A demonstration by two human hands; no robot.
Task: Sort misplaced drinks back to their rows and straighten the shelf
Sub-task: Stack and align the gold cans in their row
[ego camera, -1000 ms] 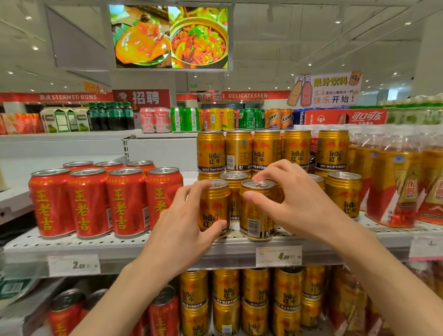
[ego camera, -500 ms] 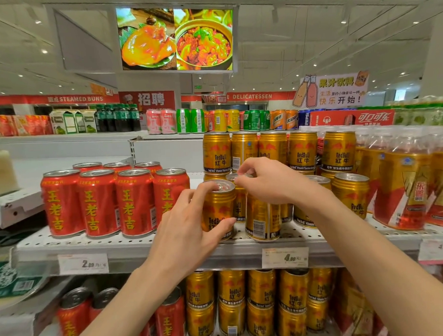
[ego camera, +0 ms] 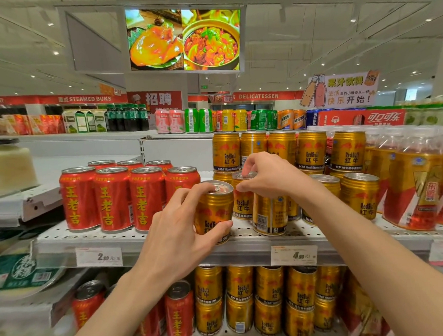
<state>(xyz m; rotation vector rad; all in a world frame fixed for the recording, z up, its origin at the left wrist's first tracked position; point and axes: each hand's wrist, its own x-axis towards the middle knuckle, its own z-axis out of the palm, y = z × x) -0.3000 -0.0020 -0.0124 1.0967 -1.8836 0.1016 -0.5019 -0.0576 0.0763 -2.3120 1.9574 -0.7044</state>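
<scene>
Red cans (ego camera: 112, 198) beside gold cans (ego camera: 313, 151)

Head-level view, close, facing shelf (ego camera: 147, 238)

1. Our left hand (ego camera: 175, 236) reaches up from the lower left with the forearm bare, the fingers curled round a gold can (ego camera: 213, 211) at the front edge of the shelf (ego camera: 244, 250), thumb low and fingertips on the rim.
2. Our right hand (ego camera: 269, 177) comes in from the lower right, wrist bent, fingertips pinching down on the top of a second can (ego camera: 243, 200) just behind.
</scene>
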